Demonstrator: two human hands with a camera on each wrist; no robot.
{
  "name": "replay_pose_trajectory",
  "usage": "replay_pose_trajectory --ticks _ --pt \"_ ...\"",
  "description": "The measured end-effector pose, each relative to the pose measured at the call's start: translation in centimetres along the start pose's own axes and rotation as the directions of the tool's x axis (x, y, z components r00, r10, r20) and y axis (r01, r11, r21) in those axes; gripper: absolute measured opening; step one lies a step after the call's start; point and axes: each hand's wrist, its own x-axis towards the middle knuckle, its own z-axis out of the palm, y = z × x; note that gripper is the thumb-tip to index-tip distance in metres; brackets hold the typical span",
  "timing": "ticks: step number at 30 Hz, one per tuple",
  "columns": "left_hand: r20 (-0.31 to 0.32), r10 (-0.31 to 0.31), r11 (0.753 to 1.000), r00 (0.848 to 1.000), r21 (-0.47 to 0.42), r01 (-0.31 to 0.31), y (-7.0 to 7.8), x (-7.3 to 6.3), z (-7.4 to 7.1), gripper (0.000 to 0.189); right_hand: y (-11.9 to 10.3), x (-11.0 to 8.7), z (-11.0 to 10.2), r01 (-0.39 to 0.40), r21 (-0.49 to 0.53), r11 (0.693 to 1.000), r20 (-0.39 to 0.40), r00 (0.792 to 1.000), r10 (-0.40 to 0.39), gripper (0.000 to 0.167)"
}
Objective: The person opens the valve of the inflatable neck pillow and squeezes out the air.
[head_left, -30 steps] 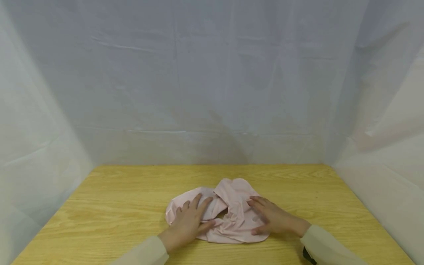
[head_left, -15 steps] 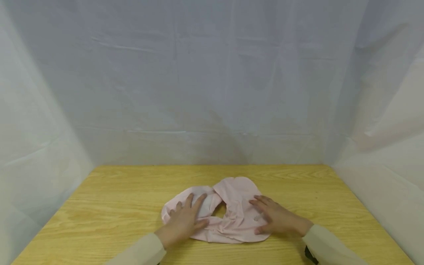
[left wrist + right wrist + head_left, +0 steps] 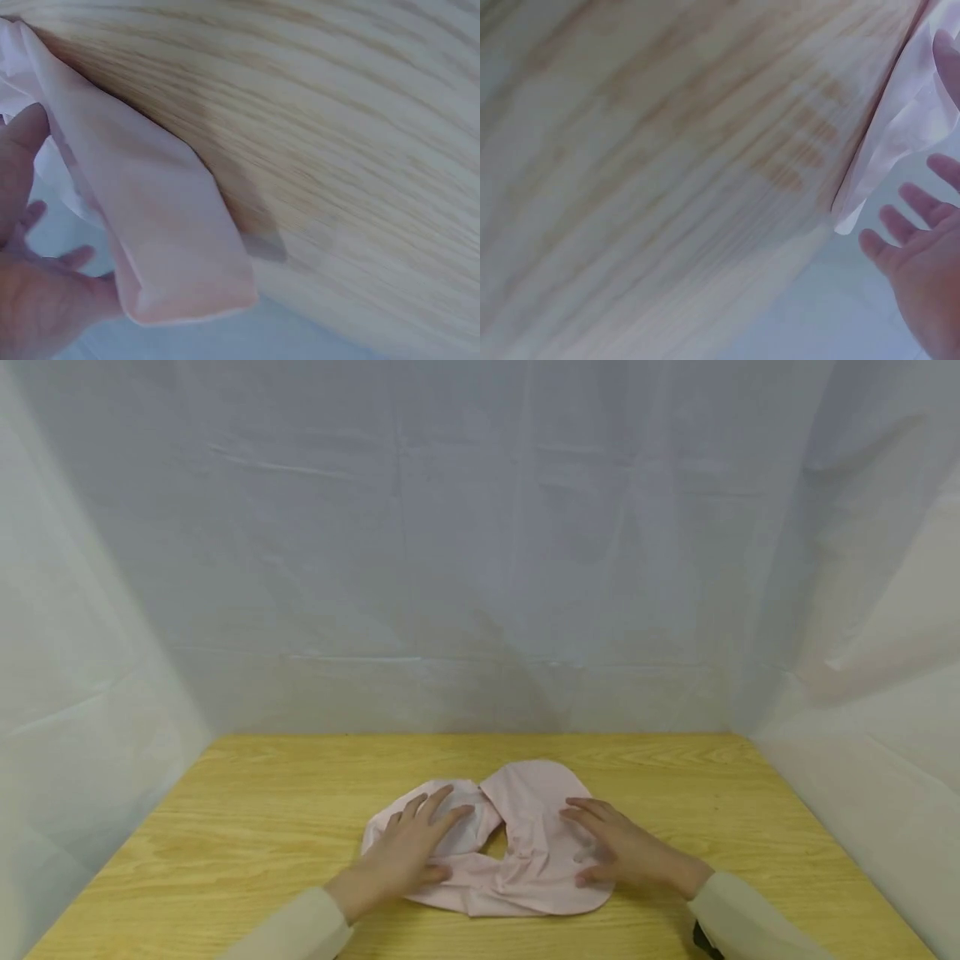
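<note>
A soft pink cloth (image 3: pixel 536 806), a wrinkled ring-like piece with rounded lobes and a small gap in its middle, lies on the table. My left hand (image 3: pixel 401 852) rests over its left lobe with fingers spread; a paler inner face shows under the fingertips. In the left wrist view the thumb touches the cloth's edge (image 3: pixel 169 199), which stands slightly raised in a fold. At the right lobe my right hand (image 3: pixel 633 852) lies with fingers apart over the outer edge. The right wrist view catches only a strip of the cloth (image 3: pixel 907 112) beside those fingers.
The wooden table (image 3: pixel 247 827) has a light grain and extends to both sides and behind the cloth. White sheeting (image 3: pixel 480 543) hangs at the back and along both sides. Beige sleeves (image 3: pixel 750 918) cover the forearms.
My left hand has drawn leftward, spreading the cloth's left lobe wider and smoothing it. The middle gap has become larger. My right hand has stayed nearly in place.
</note>
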Motion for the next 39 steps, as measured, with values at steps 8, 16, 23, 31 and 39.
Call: replay_pose_trajectory --ticks 8,16,23,31,39 --pt "0.007 0.146 0.984 0.989 0.107 -0.145 -0.7 -0.6 -0.3 0.069 -0.5 0.1 0.0 0.03 0.001 1.0 0.02 0.999 -0.03 0.073" --pt "-0.012 0.143 0.965 0.99 0.224 -0.137 -0.4 -0.6 -0.3 0.085 -0.1 -0.1 0.1 0.012 0.033 0.999 0.094 0.995 -0.015 0.082" --pt "0.047 -0.014 0.959 0.999 0.283 0.001 -0.3 -0.3 -0.4 0.103 -0.1 -0.2 0.0 -0.025 0.026 0.999 0.125 0.992 0.021 0.085" --pt "0.104 -0.218 0.958 0.97 0.21 0.193 -0.7 -0.2 -0.8 0.112 0.0 -0.4 -0.4 -0.083 0.034 0.996 0.149 0.986 0.077 0.087" --pt "0.08 -0.269 0.957 0.96 0.134 0.257 -1.5 -0.6 -0.3 0.115 0.1 -0.5 -0.7 -0.101 0.036 0.994 0.165 0.982 0.094 0.087"
